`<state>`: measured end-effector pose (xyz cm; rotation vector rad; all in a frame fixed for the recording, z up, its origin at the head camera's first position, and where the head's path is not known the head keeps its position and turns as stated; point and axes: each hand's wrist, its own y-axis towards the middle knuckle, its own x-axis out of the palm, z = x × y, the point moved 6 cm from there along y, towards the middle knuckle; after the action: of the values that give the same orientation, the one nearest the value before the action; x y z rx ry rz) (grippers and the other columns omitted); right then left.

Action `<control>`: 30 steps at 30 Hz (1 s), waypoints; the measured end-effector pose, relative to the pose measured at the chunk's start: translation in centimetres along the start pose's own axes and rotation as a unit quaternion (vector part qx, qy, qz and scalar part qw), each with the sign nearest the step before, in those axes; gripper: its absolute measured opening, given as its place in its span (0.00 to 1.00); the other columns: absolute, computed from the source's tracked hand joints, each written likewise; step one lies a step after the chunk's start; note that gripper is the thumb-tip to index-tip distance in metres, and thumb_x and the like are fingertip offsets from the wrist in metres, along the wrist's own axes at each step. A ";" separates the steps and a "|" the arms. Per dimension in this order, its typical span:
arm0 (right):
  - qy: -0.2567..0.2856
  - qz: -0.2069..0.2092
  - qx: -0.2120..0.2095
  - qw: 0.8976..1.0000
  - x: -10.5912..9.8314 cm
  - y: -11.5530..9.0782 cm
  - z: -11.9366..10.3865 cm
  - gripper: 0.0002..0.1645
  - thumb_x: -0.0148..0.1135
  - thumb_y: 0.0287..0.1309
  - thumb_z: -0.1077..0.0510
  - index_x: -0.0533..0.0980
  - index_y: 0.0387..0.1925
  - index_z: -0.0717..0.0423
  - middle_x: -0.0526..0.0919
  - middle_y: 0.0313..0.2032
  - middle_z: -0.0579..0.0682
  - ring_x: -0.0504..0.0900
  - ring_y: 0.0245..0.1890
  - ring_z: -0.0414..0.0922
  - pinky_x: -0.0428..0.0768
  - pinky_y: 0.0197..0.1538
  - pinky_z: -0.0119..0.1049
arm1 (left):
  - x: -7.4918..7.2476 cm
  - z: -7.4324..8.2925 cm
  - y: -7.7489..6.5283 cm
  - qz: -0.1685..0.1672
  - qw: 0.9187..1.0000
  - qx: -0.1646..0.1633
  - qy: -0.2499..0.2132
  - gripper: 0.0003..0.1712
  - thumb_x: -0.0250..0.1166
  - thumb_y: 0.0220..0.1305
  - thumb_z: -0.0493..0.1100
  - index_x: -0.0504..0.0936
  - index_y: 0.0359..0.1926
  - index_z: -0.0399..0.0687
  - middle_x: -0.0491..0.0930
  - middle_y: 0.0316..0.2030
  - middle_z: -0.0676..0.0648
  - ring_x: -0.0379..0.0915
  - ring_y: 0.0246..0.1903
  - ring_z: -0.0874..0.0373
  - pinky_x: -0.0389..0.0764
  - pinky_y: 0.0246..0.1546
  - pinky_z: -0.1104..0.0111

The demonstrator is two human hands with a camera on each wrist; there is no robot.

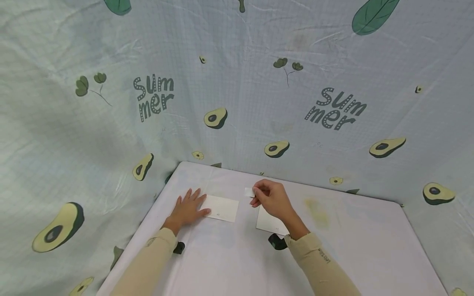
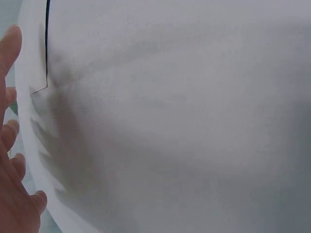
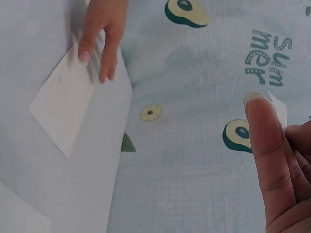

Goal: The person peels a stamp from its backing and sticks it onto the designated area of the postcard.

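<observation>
Head view: We see the left hand (image 1: 188,209), fingers spread, lying over the 9 o'clock edge of a flat, white, rectangular card (image 1: 222,209). Farther toward 3 o'clock, the right hand (image 1: 273,198) pinches a small, flat, white piece (image 1: 249,192), which projects toward 9 o'clock from the fingertips. A second flat, white, rectangular card (image 1: 268,223) lies on the white surface (image 1: 211,263) at the right hand's 6 o'clock, partly covered from view. We judge that a loose pinch could drop the piece; white against white, it would be hard to find. If lowered carelessly, the right hand could drag the second card.

Left wrist view: We see the fingers toward 8 o'clock and a card corner at 10 o'clock. We cannot confirm pressure; light contact could let the card slide.

Right wrist view: At 3 o'clock, the fingers hide much of the piece. We consider creasing possible under excessive pinch force, and misalignment likely if its edges remain covered.
</observation>
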<state>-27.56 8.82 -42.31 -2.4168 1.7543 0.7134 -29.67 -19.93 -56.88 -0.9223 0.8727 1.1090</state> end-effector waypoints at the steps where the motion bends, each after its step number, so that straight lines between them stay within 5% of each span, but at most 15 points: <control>1: -0.001 0.000 -0.003 1.000 -0.1 0.0 -0.1 0.06 0.61 0.72 0.66 0.81 0.43 0.66 0.88 0.32 0.61 0.89 0.26 0.43 0.90 0.35 0.32 | -0.1 0.1 0.0 0.002 1.000 0.001 0.002 0.45 0.58 0.73 0.66 0.62 0.80 0.47 0.50 0.83 0.38 0.37 0.83 0.32 0.42 0.78 0.30; 9: 0.009 0.005 0.001 1.000 -0.4 -0.1 -0.3 0.06 0.61 0.72 0.66 0.81 0.43 0.67 0.87 0.33 0.65 0.89 0.26 0.43 0.90 0.35 0.32 | -1.1 1.5 0.0 0.005 0.999 0.033 -0.038 0.48 0.59 0.72 0.67 0.61 0.80 0.46 0.52 0.82 0.35 0.41 0.82 0.31 0.44 0.80 0.34; 18: 0.020 0.014 -0.008 1.000 -0.7 -0.2 -0.4 0.05 0.61 0.71 0.67 0.81 0.41 0.67 0.87 0.31 0.62 0.89 0.25 0.41 0.90 0.33 0.33 | -4.6 7.6 -1.1 -0.011 0.978 0.076 -0.192 0.47 0.61 0.72 0.67 0.60 0.81 0.49 0.61 0.80 0.41 0.57 0.80 0.39 0.62 0.77 0.40; 21: 0.027 0.012 -0.009 1.000 -0.6 -0.3 -0.3 0.05 0.61 0.71 0.67 0.81 0.41 0.68 0.87 0.32 0.65 0.88 0.24 0.40 0.90 0.33 0.33 | -5.5 9.5 -1.4 -0.017 0.963 0.101 -0.250 0.44 0.61 0.74 0.63 0.63 0.80 0.45 0.64 0.79 0.41 0.61 0.78 0.41 0.66 0.76 0.44; 25: 0.031 0.010 -0.004 0.999 -0.3 -0.4 -0.3 0.06 0.61 0.72 0.66 0.81 0.42 0.68 0.86 0.33 0.70 0.88 0.25 0.41 0.90 0.34 0.32 | -6.3 11.5 -1.9 -0.035 0.933 0.129 -0.334 0.38 0.60 0.77 0.56 0.66 0.77 0.39 0.68 0.76 0.39 0.69 0.74 0.43 0.73 0.72 0.50; 30: 0.031 0.014 -0.007 0.999 -0.2 -0.4 -0.3 0.06 0.61 0.72 0.66 0.81 0.42 0.68 0.85 0.30 0.64 0.89 0.25 0.42 0.90 0.34 0.33 | -7.0 13.7 -2.4 -0.051 0.892 0.129 -0.430 0.33 0.63 0.77 0.50 0.71 0.73 0.37 0.76 0.70 0.38 0.79 0.66 0.44 0.80 0.65 0.54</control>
<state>-27.10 9.01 -42.07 -2.4539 1.8143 0.6641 -27.37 -10.06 -45.02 -0.1853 0.2148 1.1216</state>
